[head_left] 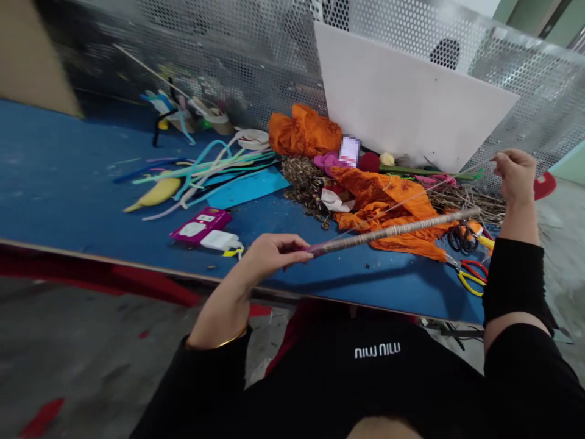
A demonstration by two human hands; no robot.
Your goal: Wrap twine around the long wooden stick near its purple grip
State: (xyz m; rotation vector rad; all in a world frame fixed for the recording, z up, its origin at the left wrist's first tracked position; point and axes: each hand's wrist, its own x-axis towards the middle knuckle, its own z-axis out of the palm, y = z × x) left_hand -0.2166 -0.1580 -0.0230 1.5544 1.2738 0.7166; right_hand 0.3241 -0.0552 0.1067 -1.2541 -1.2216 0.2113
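My left hand [278,251] pinches the near end of a long thin stick [388,232], which is wrapped along its length with thread or twine. The stick slants up to the right above the blue table. Raised at the right, my right hand [515,172] is closed on the end of a thin thread [425,192]. That thread runs taut from the left end of the stick up to my right fingers. Beneath the stick lies crumpled orange cloth [388,195]. Scissors with red and yellow handles [473,275] rest under my right forearm.
A banana [158,194], pipe cleaners [205,167], a purple packet [202,224] and blue card [249,188] lie left on the blue table [91,213]. Dried plant matter [301,180] and twigs [475,200] lie farther back. A white board [406,91] leans against perforated metal [256,55].
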